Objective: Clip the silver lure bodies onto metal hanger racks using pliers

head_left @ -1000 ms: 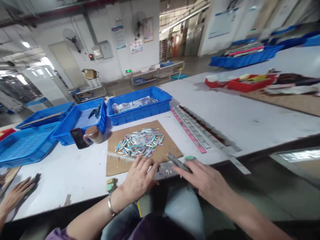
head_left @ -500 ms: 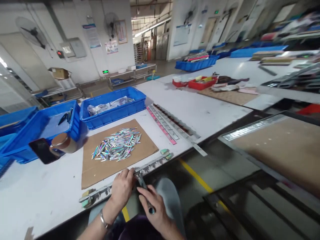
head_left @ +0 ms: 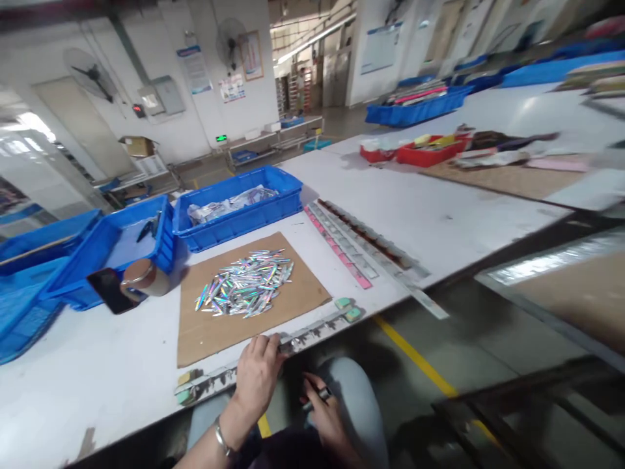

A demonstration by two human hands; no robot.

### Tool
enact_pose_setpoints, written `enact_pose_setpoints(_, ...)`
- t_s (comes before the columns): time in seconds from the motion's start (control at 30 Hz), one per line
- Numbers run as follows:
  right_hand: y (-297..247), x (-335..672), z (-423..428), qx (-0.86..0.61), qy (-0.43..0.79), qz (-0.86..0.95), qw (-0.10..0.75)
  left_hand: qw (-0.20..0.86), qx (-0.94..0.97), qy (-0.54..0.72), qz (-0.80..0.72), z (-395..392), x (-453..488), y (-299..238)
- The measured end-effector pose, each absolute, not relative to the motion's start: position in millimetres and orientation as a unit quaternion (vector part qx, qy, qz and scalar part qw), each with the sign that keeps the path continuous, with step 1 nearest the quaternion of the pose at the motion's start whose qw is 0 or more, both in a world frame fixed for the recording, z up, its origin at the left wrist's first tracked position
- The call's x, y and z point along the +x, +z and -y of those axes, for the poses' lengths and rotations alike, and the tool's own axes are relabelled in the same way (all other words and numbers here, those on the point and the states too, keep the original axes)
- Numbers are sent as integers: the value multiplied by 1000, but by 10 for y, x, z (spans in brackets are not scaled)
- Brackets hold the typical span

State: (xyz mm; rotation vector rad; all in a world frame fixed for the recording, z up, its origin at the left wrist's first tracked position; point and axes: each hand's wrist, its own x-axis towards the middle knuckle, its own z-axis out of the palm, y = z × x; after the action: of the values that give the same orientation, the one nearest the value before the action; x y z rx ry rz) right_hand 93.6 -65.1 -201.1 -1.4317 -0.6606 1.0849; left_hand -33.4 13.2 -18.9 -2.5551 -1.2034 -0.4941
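My left hand (head_left: pixel 258 368) lies over the middle of a long metal strip (head_left: pixel 317 331) along the table's front edge, its fingers closed together on it. Green and yellow blocks (head_left: pixel 347 309) sit at the strip's ends. Below the table edge, near my knee, my right hand (head_left: pixel 322 407) is closed around a metal socket wrench (head_left: pixel 323 393), mostly hidden by the fingers. Behind the strip, a heap of shiny, iridescent slim pointed pieces (head_left: pixel 247 283) rests on a cardboard sheet (head_left: pixel 195 345).
Blue bins (head_left: pixel 239 225) line the table's far left side, with a brown mug (head_left: pixel 149 277) and a phone (head_left: pixel 111 291) before them. Right of the cardboard lie a pink strip (head_left: pixel 342 251) and other long metal strips (head_left: pixel 375 238). Red trays (head_left: pixel 424 153) stand farther back.
My right hand has drawn the wrench away from the strip, down and toward my knee. My left hand stays on the strip. The whole view has shifted slightly.
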Motion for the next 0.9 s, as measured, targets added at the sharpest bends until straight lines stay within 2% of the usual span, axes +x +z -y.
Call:
enact_pose_setpoints(0.2,-2163,946,637,-618,547,184,533,119,-881,-124,441,-23,-139,-206)
enact_pose_setpoints(0.37,-2137,969,709,-637,535,281,479,16,-890,-156,428,46,-261,-75)
enact_pose_setpoints(0.47,-2162,986,752,-646,533,312,448,-26,-867,-179,465,-263,-679,139)
enact_pose_setpoints(0.6,-2161,966,747,-641,536,330,440,-69,-721,-139,676,-1067,-1302,449)
enact_pose_setpoints(0.73,-2053,939,708,-636,538,302,464,-105,-689,-118,708,-1618,-1566,574)
enact_pose_setpoints(0.9,-1777,1002,784,-630,560,224,489,-202,-665,-103,712,-1729,-1636,617)
